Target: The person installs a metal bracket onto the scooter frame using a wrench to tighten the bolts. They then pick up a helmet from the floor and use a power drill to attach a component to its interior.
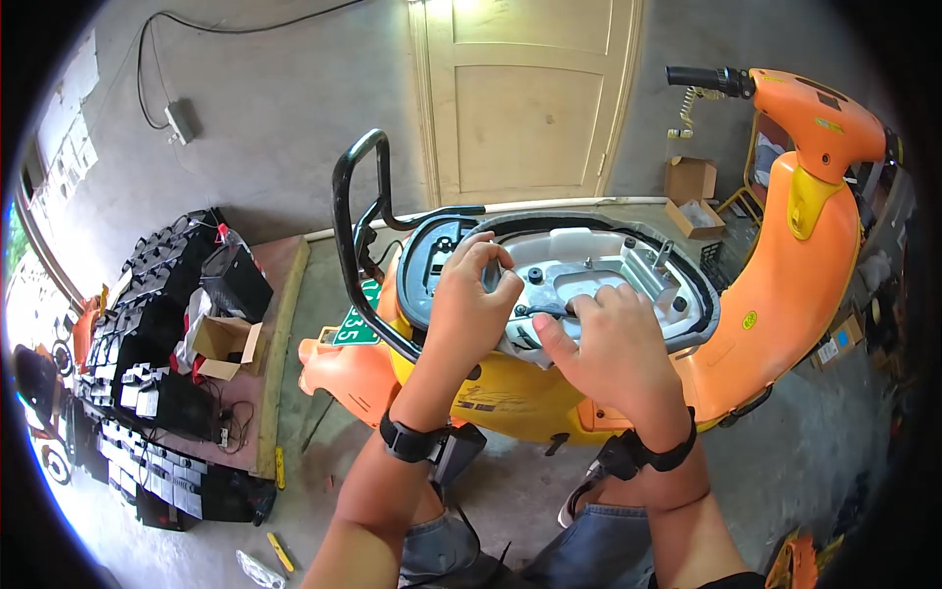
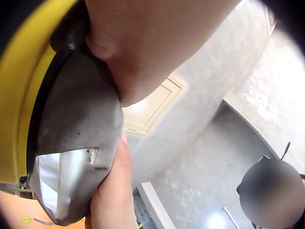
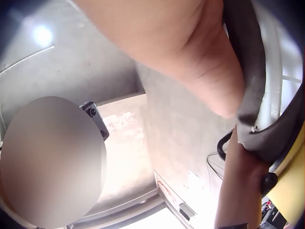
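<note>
An orange and yellow scooter (image 1: pixel 785 294) stands before me with its seat compartment (image 1: pixel 599 280) uncovered. Soft grey lining strip (image 2: pixel 78 105) runs along the compartment's rim, over the yellow body panel. With thumb and fingers, my left hand (image 1: pixel 476 294) pinches the strip at the near left rim. My right hand (image 1: pixel 618 344) grips the same strip a little to the right, fingers curled over its edge. Between the hands the strip is stretched, and the white tub (image 2: pixel 57 176) shows beneath it in the left wrist view. Fingertips are partly hidden in both wrist views.
A black grab rail (image 1: pixel 343 196) rises at the scooter's rear, left of my hands. Many black batteries (image 1: pixel 157 294) and an open cardboard box (image 1: pixel 228 346) are on the left. Another box (image 1: pixel 694 191) stands near the door (image 1: pixel 530 108). Yellow cutters (image 1: pixel 280 552) lie on the floor.
</note>
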A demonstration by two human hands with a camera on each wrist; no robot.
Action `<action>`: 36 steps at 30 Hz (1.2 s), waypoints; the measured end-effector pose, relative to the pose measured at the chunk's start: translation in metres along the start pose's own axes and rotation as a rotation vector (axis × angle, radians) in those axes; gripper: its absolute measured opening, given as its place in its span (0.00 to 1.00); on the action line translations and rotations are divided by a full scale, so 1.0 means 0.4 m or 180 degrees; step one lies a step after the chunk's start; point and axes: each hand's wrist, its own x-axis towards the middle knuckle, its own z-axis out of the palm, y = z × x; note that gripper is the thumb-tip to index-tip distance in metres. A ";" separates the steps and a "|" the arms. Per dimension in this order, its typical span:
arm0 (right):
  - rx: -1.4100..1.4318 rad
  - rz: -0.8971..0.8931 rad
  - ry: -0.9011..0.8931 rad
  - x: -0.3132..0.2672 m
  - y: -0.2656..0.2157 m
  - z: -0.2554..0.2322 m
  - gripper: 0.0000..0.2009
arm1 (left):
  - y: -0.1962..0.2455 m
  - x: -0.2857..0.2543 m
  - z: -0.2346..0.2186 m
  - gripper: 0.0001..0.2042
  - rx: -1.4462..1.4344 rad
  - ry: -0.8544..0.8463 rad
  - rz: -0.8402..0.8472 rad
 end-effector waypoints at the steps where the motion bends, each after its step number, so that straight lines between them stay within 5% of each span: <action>1: 0.0071 0.0085 -0.0016 0.003 -0.003 -0.001 0.32 | 0.000 -0.001 0.000 0.10 0.0013 0.0007 -0.0005; 15: 0.0328 -0.0250 0.0892 0.009 0.018 0.034 0.14 | 0.004 -0.001 0.008 0.09 -0.0027 0.0135 -0.0019; 22: 0.0465 -0.0089 0.0068 0.012 0.033 -0.029 0.25 | 0.005 -0.001 0.007 0.10 0.0010 0.0095 -0.0064; 25: 0.1353 0.0275 -0.1295 0.038 0.046 -0.096 0.24 | 0.008 -0.002 0.004 0.10 -0.0002 0.0068 -0.0048; 30: 0.1546 0.0224 -0.1002 0.053 0.083 -0.067 0.20 | 0.003 -0.001 0.001 0.10 0.0049 0.0015 -0.0009; 36: 0.1534 0.0393 -0.1544 0.084 0.075 -0.067 0.16 | 0.004 -0.003 0.001 0.10 0.0033 0.0019 -0.0007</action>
